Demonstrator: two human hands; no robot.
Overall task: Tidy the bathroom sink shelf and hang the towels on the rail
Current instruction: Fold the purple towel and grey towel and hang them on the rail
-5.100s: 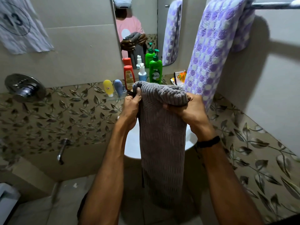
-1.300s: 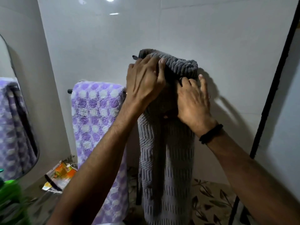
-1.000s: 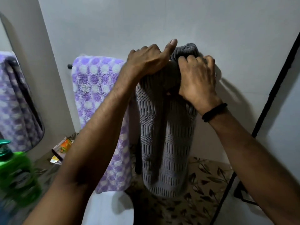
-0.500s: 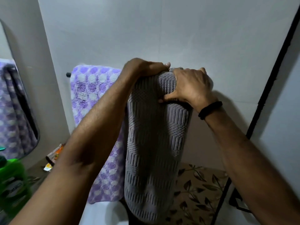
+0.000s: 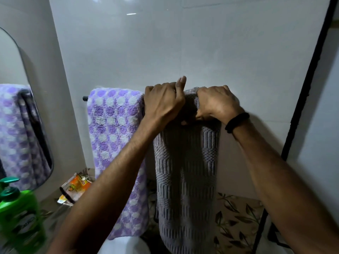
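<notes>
A grey ribbed towel [image 5: 185,180] hangs down the white wall, folded over the rail at its top. My left hand [image 5: 163,101] grips the towel's top left part, the thumb sticking up. My right hand [image 5: 216,105] grips the top right part, fingers curled over the fold. A purple and white dotted towel [image 5: 115,143] hangs over the same rail just to the left. Only the rail's dark left end [image 5: 85,98] shows.
A green pump bottle [image 5: 18,217] stands at the lower left on the sink shelf, with orange sachets [image 5: 77,186] behind it. A mirror [image 5: 16,125] is on the left wall. The white basin rim [image 5: 126,244] shows below; a black door frame [image 5: 308,88] runs down the right.
Since the earliest frame the grey towel went from over the basin up to the rail. In the last second both hands pulled its top fold down and shifted their grip there.
</notes>
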